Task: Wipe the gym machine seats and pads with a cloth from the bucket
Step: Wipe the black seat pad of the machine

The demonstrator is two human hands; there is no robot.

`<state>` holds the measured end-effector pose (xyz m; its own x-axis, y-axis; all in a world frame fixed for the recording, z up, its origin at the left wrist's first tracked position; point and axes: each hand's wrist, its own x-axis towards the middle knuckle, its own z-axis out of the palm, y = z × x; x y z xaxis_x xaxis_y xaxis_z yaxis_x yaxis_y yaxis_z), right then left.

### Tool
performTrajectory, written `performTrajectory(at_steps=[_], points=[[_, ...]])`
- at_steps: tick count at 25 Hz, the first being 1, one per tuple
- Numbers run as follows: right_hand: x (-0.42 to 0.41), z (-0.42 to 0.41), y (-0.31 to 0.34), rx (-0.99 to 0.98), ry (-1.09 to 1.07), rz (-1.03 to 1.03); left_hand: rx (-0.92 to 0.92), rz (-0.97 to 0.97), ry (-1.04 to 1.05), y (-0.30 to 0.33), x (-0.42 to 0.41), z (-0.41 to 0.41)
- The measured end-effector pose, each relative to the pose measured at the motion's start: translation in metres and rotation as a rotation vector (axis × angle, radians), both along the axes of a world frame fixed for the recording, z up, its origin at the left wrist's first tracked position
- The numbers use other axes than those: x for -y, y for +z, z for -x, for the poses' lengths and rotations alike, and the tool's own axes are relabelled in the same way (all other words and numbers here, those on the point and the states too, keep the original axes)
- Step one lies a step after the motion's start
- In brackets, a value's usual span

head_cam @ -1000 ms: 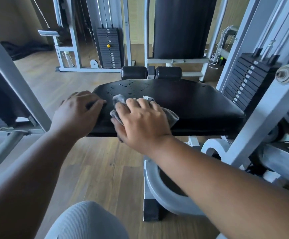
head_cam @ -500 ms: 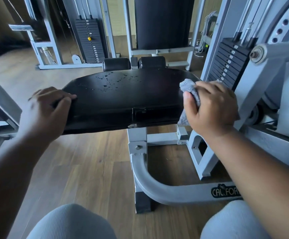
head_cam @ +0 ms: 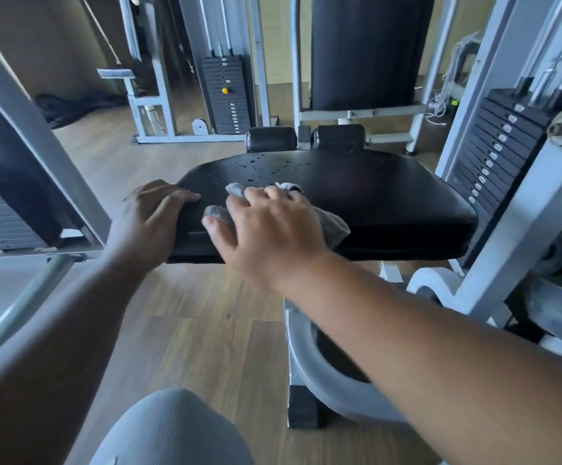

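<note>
a grey cloth (head_cam: 331, 224) is being pressed flat onto the near left part of the black seat (head_cam: 390, 203) by the right hand (head_cam: 272, 231), fingers spread and fairly straight over it, so nothing is really pinched there, it's more of a push. the seat's left front corner is gripped by the left hand (head_cam: 153, 218), thumb on top and fingers curled around the edge, probably to steady it. water droplets (head_cam: 261, 167) can still be seen toward the back of the seat, so that patch looks unwiped. the two small roller pads (head_cam: 271, 138) behind it and the tall back pad (head_cam: 363, 52) further off look untouched as far as can be told. no bucket is in view. so roughly: one seat partly done, plenty left.
</note>
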<state>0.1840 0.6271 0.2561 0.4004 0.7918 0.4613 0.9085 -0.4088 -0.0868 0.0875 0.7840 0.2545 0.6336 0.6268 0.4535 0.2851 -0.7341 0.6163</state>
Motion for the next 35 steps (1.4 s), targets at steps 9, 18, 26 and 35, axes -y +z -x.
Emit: performTrajectory(at_steps=[9, 18, 26, 35], points=[[0.069, -0.09, 0.038, -0.362, -0.074, 0.172, -0.166, -0.616, 0.003, -0.008, 0.13, -0.051], [0.071, -0.087, 0.021, -0.297, -0.134, 0.224, -0.086, -0.633, 0.15, -0.021, 0.029, -0.001], [0.068, -0.089, 0.02, -0.323, -0.109, 0.248, -0.033, -0.669, 0.006, -0.024, 0.07, -0.028], [0.066, -0.088, 0.018, -0.267, -0.132, 0.238, 0.185, 0.639, 0.133, -0.006, -0.018, 0.001]])
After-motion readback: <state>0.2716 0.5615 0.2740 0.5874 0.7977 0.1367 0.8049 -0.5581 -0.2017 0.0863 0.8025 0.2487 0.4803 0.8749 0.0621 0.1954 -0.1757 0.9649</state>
